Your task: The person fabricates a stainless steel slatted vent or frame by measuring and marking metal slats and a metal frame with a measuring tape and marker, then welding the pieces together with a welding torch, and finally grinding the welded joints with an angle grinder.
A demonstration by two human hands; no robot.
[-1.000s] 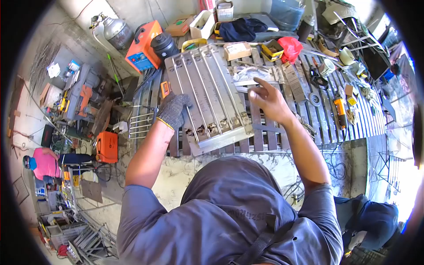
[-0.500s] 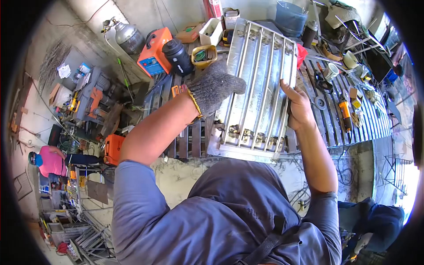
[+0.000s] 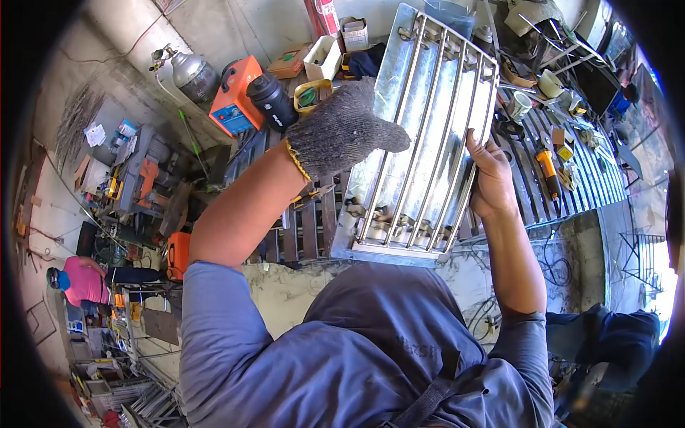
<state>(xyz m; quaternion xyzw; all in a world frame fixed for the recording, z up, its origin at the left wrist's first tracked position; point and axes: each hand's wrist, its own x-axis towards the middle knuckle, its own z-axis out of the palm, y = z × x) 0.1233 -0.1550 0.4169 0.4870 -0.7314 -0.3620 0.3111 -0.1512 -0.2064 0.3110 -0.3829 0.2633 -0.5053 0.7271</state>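
Note:
A shiny sheet-metal panel [image 3: 440,107] with several thin round bars running along its length is held up in front of me, tilted above the slatted workbench. At its left edge is my left hand [image 3: 341,132], in a dark grey knit glove with a yellow cuff edge. The gloved thumb lies over the panel's face, and the other fingers are hidden. My bare right hand [image 3: 494,177] grips the opposite edge, thumb in front and fingers behind. Dark marks show near the bar ends along the panel's lower edge.
Along the bench [image 3: 307,232] stand an orange machine [image 3: 242,96], a black bottle [image 3: 272,102] and a yellow container [image 3: 312,95]. An orange-and-black power tool [image 3: 548,173] lies to the right. A gas cylinder [image 3: 195,77] is at the back left; a person in pink [image 3: 85,280] stands far left.
The panel has come up closer to my head and tilted further, its top leaning right. Both hands have moved with it and keep their hold. The view has shifted slightly.

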